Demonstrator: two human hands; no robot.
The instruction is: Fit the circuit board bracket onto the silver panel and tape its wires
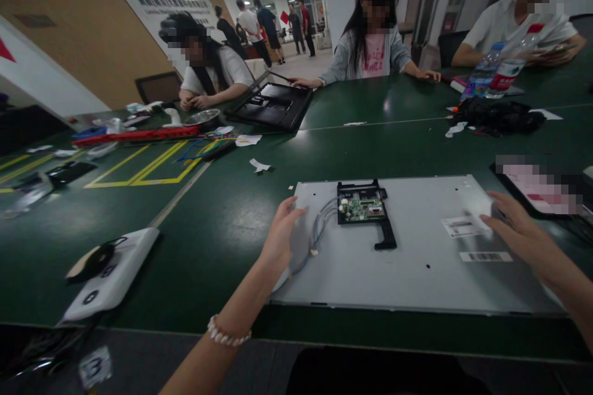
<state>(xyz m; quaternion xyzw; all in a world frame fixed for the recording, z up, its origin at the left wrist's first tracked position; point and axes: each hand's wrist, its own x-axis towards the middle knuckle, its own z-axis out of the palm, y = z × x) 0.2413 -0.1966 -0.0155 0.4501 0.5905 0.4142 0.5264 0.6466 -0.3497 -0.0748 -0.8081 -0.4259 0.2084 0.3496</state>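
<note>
Presently the panel [417, 274] is steadied by the left hand [280, 237] at 9 o'clock and the right hand [516, 231] at 3 o'clock, each grip apart. The circuit board [362, 208] is judged not yet removed.

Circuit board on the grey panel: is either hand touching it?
No, the left hand and right hand rest at opposite ends of the panel, apart from the circuit board.

The circuit board [362, 208] lies on the panel [417, 271], which lies on the table [208, 247].
</note>
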